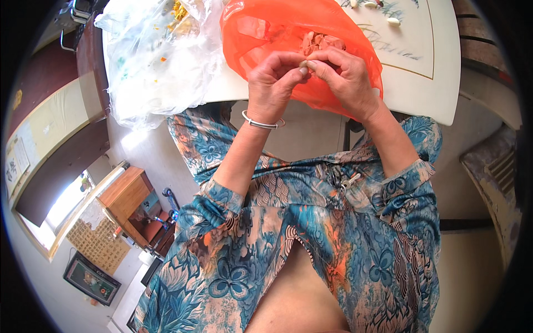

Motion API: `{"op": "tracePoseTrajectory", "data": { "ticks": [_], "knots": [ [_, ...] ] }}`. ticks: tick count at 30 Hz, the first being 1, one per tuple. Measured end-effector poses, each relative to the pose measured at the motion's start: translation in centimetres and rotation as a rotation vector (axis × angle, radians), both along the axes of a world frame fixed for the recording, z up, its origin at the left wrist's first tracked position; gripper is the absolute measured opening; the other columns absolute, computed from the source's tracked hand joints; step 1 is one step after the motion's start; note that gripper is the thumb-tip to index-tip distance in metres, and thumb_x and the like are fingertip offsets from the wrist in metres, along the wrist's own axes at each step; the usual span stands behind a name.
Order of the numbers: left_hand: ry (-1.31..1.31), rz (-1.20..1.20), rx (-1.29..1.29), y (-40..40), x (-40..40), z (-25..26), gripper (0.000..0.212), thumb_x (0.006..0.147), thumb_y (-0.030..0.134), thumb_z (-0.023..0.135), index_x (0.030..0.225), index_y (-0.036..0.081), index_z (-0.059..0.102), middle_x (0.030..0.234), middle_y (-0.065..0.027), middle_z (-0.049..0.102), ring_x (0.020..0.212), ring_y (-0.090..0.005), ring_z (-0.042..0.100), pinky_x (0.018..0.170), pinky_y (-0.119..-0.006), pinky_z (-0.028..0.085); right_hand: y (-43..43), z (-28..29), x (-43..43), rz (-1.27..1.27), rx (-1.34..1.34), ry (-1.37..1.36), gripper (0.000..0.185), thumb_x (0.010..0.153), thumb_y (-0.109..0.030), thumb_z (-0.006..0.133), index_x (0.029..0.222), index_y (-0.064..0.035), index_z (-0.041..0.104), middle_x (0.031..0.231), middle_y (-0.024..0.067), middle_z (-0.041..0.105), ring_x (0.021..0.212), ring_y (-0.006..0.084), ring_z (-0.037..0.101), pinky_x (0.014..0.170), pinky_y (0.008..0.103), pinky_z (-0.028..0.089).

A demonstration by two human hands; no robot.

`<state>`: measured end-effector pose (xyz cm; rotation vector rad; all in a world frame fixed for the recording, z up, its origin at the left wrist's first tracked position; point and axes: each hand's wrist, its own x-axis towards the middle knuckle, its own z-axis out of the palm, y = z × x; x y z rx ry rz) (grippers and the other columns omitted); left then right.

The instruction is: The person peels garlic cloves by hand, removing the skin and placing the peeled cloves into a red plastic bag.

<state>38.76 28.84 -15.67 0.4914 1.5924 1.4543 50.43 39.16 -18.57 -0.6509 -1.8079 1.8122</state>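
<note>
My left hand (277, 79), with a silvery bangle on its wrist, and my right hand (347, 79) meet fingertip to fingertip. They are above the mouth of a red plastic bag (287, 14). Thumbs and forefingers pinch a small pale piece (304, 64), mostly covered by the fingertips, so its kind is unclear. Inside the bag, just past my fingers, lies a heap of small pieces (318, 42), tinted reddish by the plastic. The bag rests on the white table (441, 91) and sags over its near edge toward my lap.
Left of the red bag, a crumpled translucent plastic bag (162, 79) with yellow bits (180, 11) hangs over the edge. Several white bean-like pieces, one a white piece (393, 21), lie at the far right of the table. A worn chair (495, 166) stands at right.
</note>
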Motion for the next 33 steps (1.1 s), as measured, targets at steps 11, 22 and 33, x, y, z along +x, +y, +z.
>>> {"op": "tracePoseTrajectory", "data": {
  "ticks": [11,22,33],
  "knots": [
    [0.065,-0.052,-0.028,-0.1,0.1,0.3,0.017,0.081,-0.006,0.059,0.097,-0.006,0.059,0.088,-0.0122,0.065,0.079,-0.0166,0.064,0.076,-0.028,0.054,0.4,1.2,0.4,0.098,-0.331,-0.036,0.012,0.084,-0.005,0.053,0.085,0.0044,0.061,0.079,0.0065,0.063,0.074,0.0101,0.06,0.069,0.023,0.049],
    [-0.128,-0.013,-0.011,-0.2,-0.2,0.2,0.015,0.081,-0.004,0.058,0.096,-0.005,0.059,0.087,-0.0138,0.064,0.078,-0.0211,0.065,0.074,-0.031,0.054,-0.2,0.9,0.1,0.052,-0.328,-0.07,0.012,0.085,-0.007,0.052,0.085,0.0036,0.058,0.077,0.0049,0.062,0.072,0.009,0.059,0.067,0.0229,0.049],
    [-0.249,0.07,-0.008,0.1,-0.7,0.5,0.018,0.084,-0.003,0.053,0.101,-0.004,0.058,0.089,-0.0144,0.062,0.082,-0.0253,0.064,0.074,-0.034,0.055,-0.6,-0.5,0.2,-0.014,-0.13,-0.093,0.009,0.081,-0.007,0.055,0.085,0.0003,0.059,0.072,0.0035,0.06,0.063,0.0082,0.055,0.058,0.024,0.046]
  ]
}}
